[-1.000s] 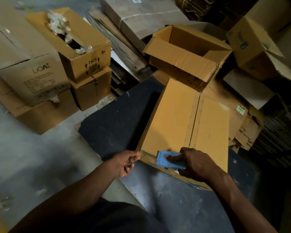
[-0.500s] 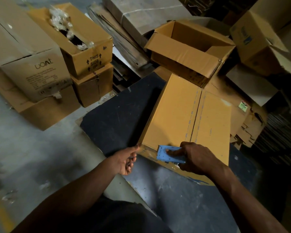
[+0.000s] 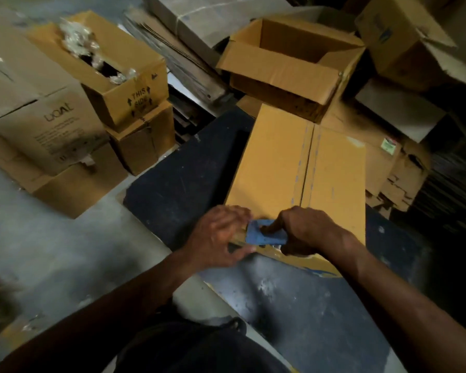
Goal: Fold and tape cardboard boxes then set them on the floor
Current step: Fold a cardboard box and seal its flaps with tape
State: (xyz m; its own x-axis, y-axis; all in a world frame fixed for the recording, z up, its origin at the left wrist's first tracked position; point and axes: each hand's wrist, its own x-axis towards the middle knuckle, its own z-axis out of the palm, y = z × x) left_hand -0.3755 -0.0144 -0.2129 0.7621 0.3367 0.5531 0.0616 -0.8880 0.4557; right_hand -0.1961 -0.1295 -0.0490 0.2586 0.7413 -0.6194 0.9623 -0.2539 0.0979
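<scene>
A folded cardboard box (image 3: 293, 168) lies on a dark board (image 3: 183, 170), its two top flaps meeting at a centre seam. At the box's near edge my right hand (image 3: 304, 230) grips a blue tape dispenser (image 3: 264, 235), fingers curled over it. My left hand (image 3: 218, 235) lies just left of the dispenser on the box's near corner, thumb stretched under the dispenser's edge. Whether it pinches tape is hidden.
An open empty box (image 3: 288, 65) stands behind the folded one. Stacked boxes, one marked "THIS SIDE" (image 3: 111, 76), fill the left. Flattened cardboard and more boxes (image 3: 404, 36) crowd the back and right. Grey concrete floor (image 3: 51, 251) shows at the lower left.
My left hand slid right from the box's left corner to meet the dispenser. My right hand stayed on the dispenser at the near edge. The camera shifted slightly.
</scene>
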